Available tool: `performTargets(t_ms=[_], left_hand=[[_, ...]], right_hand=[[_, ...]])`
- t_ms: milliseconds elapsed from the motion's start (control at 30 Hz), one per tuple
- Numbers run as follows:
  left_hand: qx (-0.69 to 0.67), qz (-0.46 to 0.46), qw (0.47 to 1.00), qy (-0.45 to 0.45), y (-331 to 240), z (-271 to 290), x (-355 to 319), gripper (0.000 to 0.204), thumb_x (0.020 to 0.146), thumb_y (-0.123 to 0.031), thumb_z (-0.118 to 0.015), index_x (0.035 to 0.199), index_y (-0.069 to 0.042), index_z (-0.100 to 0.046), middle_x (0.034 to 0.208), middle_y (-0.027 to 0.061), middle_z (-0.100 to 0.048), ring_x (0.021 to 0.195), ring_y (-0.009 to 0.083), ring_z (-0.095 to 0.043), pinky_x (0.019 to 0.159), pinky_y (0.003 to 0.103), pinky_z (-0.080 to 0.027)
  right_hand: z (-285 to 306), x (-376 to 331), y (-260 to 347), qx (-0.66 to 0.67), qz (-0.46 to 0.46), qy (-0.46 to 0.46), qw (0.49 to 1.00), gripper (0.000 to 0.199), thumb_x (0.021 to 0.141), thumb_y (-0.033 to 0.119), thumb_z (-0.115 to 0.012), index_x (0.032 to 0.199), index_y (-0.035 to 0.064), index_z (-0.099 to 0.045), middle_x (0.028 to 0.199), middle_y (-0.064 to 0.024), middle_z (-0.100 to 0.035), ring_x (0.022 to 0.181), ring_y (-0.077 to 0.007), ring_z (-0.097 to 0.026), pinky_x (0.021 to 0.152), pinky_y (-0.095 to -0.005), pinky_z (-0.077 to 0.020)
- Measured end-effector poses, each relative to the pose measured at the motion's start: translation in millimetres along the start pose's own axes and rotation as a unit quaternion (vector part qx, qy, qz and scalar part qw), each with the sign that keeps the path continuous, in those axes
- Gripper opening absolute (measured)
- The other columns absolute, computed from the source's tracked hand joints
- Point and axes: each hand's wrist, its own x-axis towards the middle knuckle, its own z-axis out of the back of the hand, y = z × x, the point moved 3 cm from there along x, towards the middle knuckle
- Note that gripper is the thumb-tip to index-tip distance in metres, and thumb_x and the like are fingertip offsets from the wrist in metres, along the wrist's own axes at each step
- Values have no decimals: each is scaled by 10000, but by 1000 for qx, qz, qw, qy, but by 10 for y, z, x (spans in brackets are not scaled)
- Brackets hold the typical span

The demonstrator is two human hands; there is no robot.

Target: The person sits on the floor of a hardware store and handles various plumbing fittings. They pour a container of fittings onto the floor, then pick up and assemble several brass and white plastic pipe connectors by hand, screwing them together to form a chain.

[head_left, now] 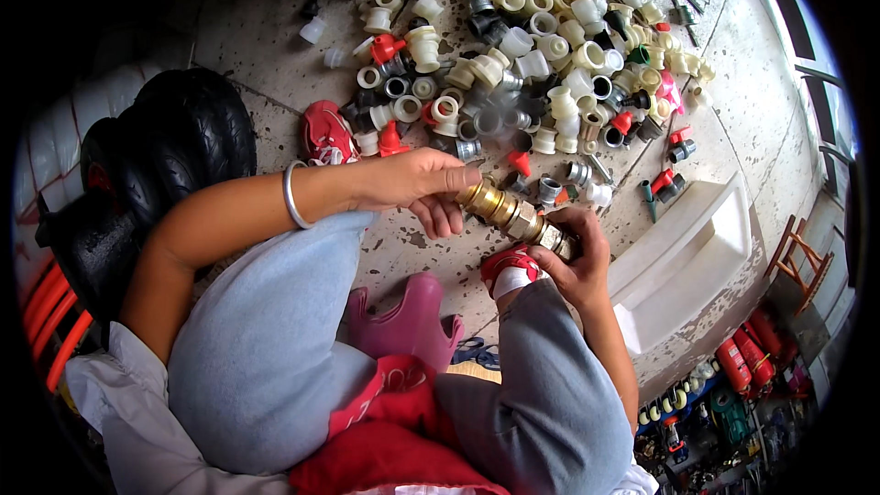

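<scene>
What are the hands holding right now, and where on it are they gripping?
Both hands share one brass pipe fitting. The left hand pinches its upper, gold-coloured end with the fingertips; the right hand wraps around its lower, silvery end.

Light grey-blue trousers worn, loose, smooth cloth over both knees. Pale sleeve of light shirt seen at left upper arm, rolled above elbow. Thin silver bangle worn on left wrist. Forearms bare below sleeves. Left hand and right hand bare, no gloves, no rings made out. Red shoes with white trim worn: one beyond left forearm, other below right hand.
</scene>
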Motion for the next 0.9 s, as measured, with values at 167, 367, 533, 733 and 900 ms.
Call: performTargets(t_ms=[167,367,533,733,900], left_hand=[[525,-525,658,-128,-247,-208,-135,430,880,-128,-626,1239,-11,-421,1153,138,-542,1073,202,-563,869,340,-493],[282,-239,926,-81,-68,-97,-51,507,868,-146,-642,1277,-29,-367,1230,142,-488,1136,216,-520,923,332,-459],[205,-356,907,-90,-136,-185,-117,499,848,-164,-673,1254,-48,-406,1220,138,-486,1094,162,-528,906,300,-456],[424,-323,834,-141,-156,-180,-127,366,881,-163,-634,1186,-48,-467,1089,93,-562,975,133,-575,778,296,-494],[298,-292,901,-118,-209,-154,-136,382,882,-170,-627,1197,-41,-455,1105,120,-573,920,168,-622,781,296,-513]], right_hand=[[-21,-4,-82,123,-50,7,991,425,749,184,-757,1034,-3,-502,937,-70,-572,898,-157,-558,847,-292,-431],[4,14,-6,1,9,5,1000,509,705,221,-811,1050,-6,-514,940,-65,-586,924,-161,-567,871,-302,-439],[17,-36,-126,63,-9,-3,998,500,708,216,-809,1046,-6,-515,969,-73,-579,924,-162,-567,873,-301,-443],[24,-23,-109,85,-35,18,996,480,720,205,-797,1045,2,-508,982,-66,-561,974,-163,-546,922,-313,-411],[4,-17,-158,134,-40,10,990,480,728,220,-788,1048,8,-500,993,-63,-563,965,-164,-548,915,-316,-411]])
